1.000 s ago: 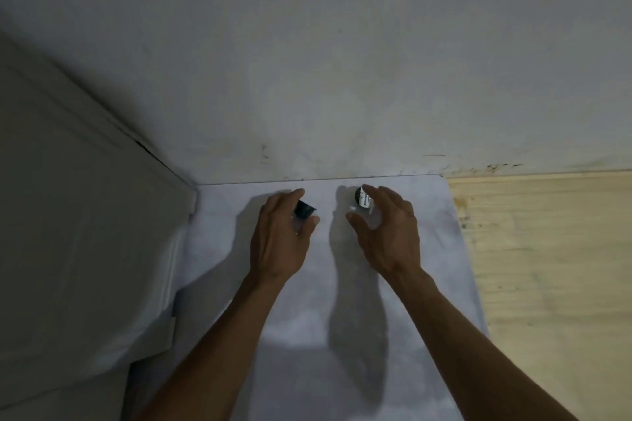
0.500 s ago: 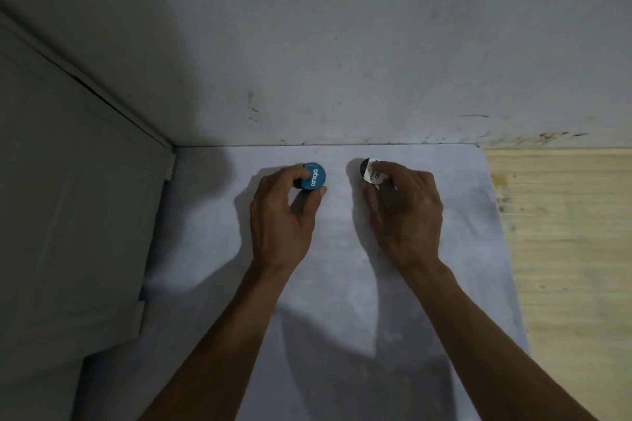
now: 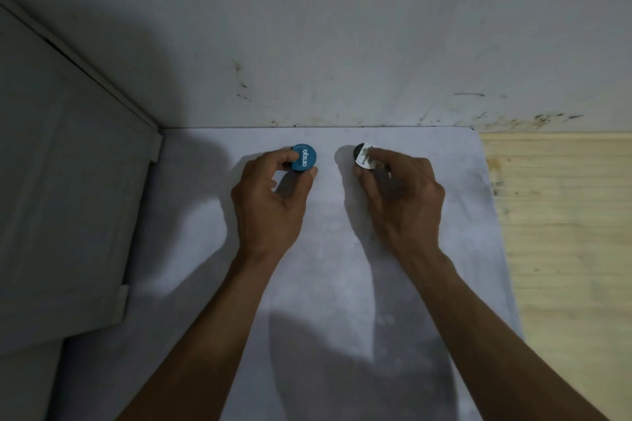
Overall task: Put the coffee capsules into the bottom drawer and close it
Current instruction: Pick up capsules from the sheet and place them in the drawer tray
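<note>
Left hand [image 3: 270, 202] curled round blue capsule [image 3: 304, 158], thumb and fingers pinching it by the rim, lid tipped up toward the camera with white lettering showing. Right hand [image 3: 400, 195] curled round white capsule [image 3: 364, 156], fingertips over its lid, thumb under at 7 o'clock of it; dark body partly hidden behind the fingers. Both grips closed snugly on their capsules, nothing else in either hand.

Blue capsule at 12 o'clock of the left hand, white capsule at 11 o'clock of the right hand, the two well apart with bare cloth [image 3: 328, 249] between. Both near the far edge of the cloth, close to the wall [image 3: 342, 27] at 12 o'clock. Whether the capsules rest on the cloth or hang just above it: cannot tell.

White cabinet [image 3: 61, 198] at 9 o'clock of the hands, its side standing against the cloth's left edge. Wood surface [image 3: 564, 232] at 3 o'clock, beside the cloth's right edge. Dark scuff marks along the base of the wall, thickest toward 2 o'clock. Forearms reaching in from 6 o'clock, shadows of both falling across the cloth.
</note>
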